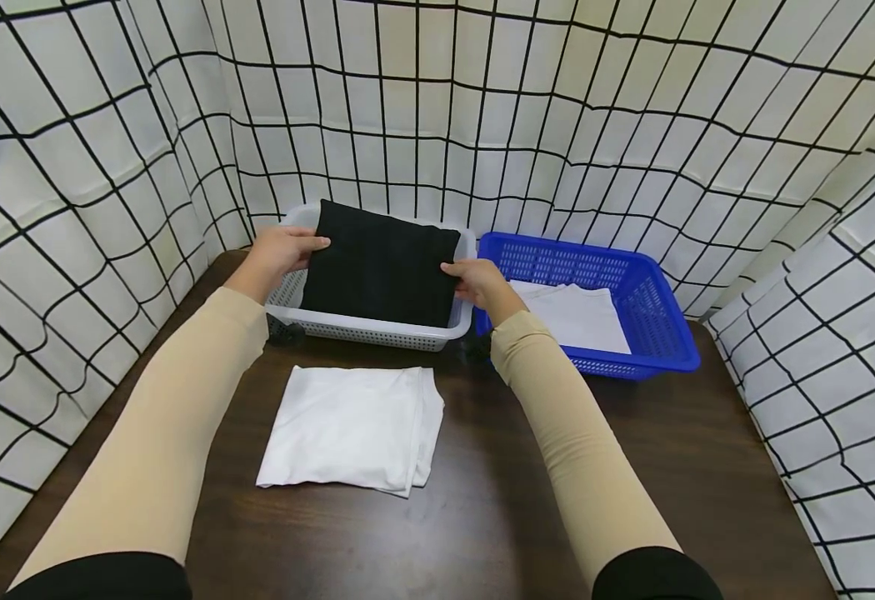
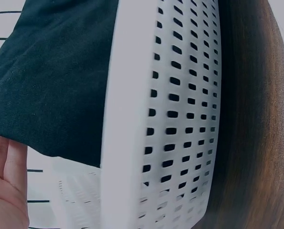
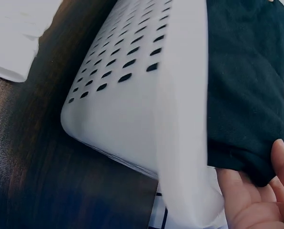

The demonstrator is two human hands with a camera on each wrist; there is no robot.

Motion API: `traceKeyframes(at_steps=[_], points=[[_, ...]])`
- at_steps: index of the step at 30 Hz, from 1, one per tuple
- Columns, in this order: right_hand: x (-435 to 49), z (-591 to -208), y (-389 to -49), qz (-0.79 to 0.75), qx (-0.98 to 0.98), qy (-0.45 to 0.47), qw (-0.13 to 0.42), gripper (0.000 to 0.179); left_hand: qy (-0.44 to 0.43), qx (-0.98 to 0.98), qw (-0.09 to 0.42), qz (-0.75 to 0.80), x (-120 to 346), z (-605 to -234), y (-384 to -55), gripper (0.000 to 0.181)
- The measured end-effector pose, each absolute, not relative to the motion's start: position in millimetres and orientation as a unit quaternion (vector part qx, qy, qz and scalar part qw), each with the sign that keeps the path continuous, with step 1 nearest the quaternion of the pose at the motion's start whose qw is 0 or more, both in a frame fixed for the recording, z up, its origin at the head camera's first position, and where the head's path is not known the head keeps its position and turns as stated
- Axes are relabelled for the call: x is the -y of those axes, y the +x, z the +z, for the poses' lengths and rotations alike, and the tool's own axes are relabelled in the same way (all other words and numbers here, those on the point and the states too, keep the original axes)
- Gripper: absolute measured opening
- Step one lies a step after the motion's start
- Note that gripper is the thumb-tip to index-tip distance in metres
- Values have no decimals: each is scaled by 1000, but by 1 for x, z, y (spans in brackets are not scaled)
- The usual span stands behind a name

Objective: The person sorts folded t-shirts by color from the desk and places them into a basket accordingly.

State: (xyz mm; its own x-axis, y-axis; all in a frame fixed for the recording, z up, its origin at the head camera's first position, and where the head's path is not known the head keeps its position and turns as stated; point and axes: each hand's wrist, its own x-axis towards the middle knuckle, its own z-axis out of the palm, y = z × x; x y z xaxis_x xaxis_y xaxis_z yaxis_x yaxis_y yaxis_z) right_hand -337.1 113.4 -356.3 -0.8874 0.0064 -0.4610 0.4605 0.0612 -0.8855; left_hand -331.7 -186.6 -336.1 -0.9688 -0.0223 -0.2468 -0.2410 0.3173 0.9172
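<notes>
A folded black cloth (image 1: 381, 267) lies tilted in the white perforated basket (image 1: 366, 329), its far edge raised above the rim. My left hand (image 1: 285, 252) pinches its left edge between thumb and fingers. At the opposite edge, my right hand (image 1: 480, 283) grips the cloth, thumb on top and fingers underneath. In the left wrist view the black cloth (image 2: 56, 81) drops behind the basket's near wall (image 2: 127, 114). The right wrist view has the right hand's thumb and fingers (image 3: 242, 191) around a lower corner of the cloth (image 3: 247, 95).
A folded white cloth (image 1: 351, 427) lies flat on the dark wooden table (image 1: 482, 508) in front of the white basket. To the right stands a blue basket (image 1: 658, 312) holding folded white cloth (image 1: 576, 317). Black wire grid (image 1: 527, 108) backed with white sheeting encloses the table.
</notes>
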Motion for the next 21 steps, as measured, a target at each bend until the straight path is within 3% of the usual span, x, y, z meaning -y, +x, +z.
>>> traceKeyframes(at_steps=[4, 9, 11, 14, 16, 21], points=[[-111, -361, -344, -661, -711, 169, 172, 50, -87, -801, 96, 585, 187, -342, -336, 61], [-114, -400, -380, -671, -704, 160, 172, 44, -90, -795, 96, 592, 188, -349, -338, 62], [-109, -401, -378, -673, -703, 159, 166, 43, -91, -793, 93, 595, 188, -352, -338, 61], [-93, -356, -334, -652, -719, 174, 167, 48, -96, -789, 92, 600, 190, -357, -340, 63], [-91, -348, -325, -643, -728, 164, 173, 51, -92, -791, 95, 597, 190, -358, -340, 63], [-92, -370, -337, -629, -744, 142, 177, 56, -78, -805, 97, 580, 186, -359, -339, 62]])
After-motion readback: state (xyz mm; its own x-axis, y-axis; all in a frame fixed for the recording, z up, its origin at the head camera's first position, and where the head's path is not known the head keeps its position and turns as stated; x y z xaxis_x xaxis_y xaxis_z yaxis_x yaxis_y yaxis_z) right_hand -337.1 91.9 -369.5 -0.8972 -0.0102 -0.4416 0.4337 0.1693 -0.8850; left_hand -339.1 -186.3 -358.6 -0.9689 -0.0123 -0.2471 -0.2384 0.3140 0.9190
